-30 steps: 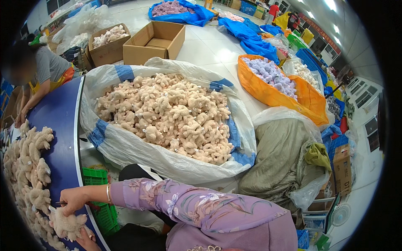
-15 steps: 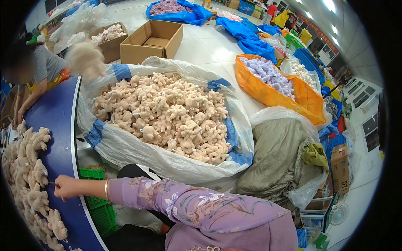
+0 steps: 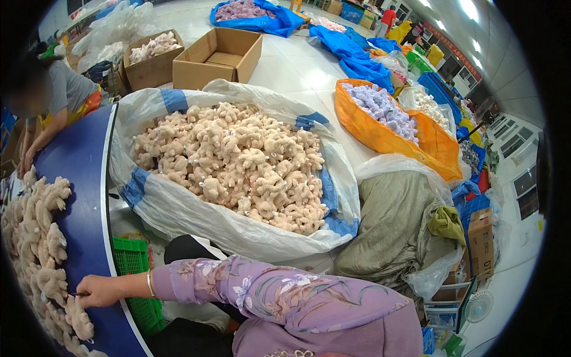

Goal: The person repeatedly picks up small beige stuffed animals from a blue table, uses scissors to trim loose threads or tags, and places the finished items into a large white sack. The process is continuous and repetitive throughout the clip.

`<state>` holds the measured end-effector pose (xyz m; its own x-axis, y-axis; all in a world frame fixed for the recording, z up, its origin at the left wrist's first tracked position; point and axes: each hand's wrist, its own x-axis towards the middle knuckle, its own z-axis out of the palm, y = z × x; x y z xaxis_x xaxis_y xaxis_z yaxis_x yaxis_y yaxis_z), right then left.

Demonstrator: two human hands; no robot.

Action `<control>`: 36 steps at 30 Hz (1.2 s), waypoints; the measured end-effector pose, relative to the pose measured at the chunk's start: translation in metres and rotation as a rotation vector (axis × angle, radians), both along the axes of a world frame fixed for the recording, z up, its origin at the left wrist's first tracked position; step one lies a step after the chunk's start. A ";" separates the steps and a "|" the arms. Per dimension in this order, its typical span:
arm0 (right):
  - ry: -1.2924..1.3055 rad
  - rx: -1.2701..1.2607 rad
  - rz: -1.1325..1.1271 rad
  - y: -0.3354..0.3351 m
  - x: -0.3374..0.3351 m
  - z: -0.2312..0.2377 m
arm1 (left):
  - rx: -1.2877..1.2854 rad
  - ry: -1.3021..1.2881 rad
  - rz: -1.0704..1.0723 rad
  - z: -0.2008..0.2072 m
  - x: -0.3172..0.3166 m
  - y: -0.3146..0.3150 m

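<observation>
plush toys (image 3: 79,320): uncountable | hands (image 3: 99,290): 1 visible, right, grip unclear | orange sack (image 3: 439,143): 1

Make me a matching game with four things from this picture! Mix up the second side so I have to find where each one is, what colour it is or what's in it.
Things:
1. Right hand
2. Orange sack
3. Plastic crate
4. White-and-blue sack

Clues:
A. Green, beside the table's edge
B. Heaped with beige plush toys
C. Over the blue table, next to a beige toy
D. Holding pale purple toys

Right pairs: 1-C, 2-D, 3-A, 4-B
</observation>
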<state>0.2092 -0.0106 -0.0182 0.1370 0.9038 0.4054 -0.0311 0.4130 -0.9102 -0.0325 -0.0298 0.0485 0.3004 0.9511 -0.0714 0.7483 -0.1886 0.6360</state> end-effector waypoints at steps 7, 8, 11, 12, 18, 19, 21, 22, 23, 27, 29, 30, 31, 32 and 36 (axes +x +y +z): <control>0.148 -0.037 0.369 -0.031 -0.016 0.022 | -0.112 -0.566 -0.046 -0.025 0.027 0.008; 0.148 -0.038 0.394 -0.033 -0.017 0.023 | -0.158 -0.631 -0.041 -0.024 0.029 0.011; 0.045 -0.047 0.245 -0.024 -0.017 0.015 | -0.256 -0.822 -0.010 -0.026 0.033 0.019; 0.022 -0.023 0.193 -0.023 -0.017 0.014 | -0.265 -0.873 -0.008 -0.028 0.033 0.023; -0.054 -0.038 -0.009 -0.013 -0.025 0.001 | 0.095 -0.508 -0.190 -0.039 0.040 0.013; -0.079 -0.044 0.000 -0.011 -0.025 0.000 | -0.002 -0.525 -0.161 -0.035 0.045 0.007; -0.129 -0.056 0.018 -0.010 -0.022 0.001 | -0.121 -0.585 -0.162 -0.029 0.045 0.004; -0.138 -0.028 0.032 -0.012 -0.020 0.004 | -0.182 -0.615 -0.163 -0.026 0.045 0.004; -0.147 -0.001 0.045 -0.013 -0.014 0.008 | -0.207 -0.591 -0.182 -0.023 0.044 0.001; -0.104 0.006 0.055 -0.017 0.001 0.019 | -0.316 -0.457 -0.189 -0.009 0.036 -0.002; -0.118 -0.056 0.108 -0.018 0.001 0.022 | -0.329 -0.443 -0.101 -0.009 0.029 -0.001; -0.126 -0.085 0.138 -0.019 -0.001 0.024 | -0.316 -0.471 -0.033 -0.013 0.022 0.002; -0.077 -0.090 0.142 -0.016 -0.003 0.023 | -0.300 -0.500 0.039 -0.016 0.017 0.003; -0.033 -0.123 0.069 -0.017 0.009 0.014 | -0.151 -0.436 -0.011 -0.033 0.024 0.019; 0.055 -0.157 0.117 -0.032 0.009 0.025 | 0.193 -0.349 -0.015 -0.044 0.026 0.020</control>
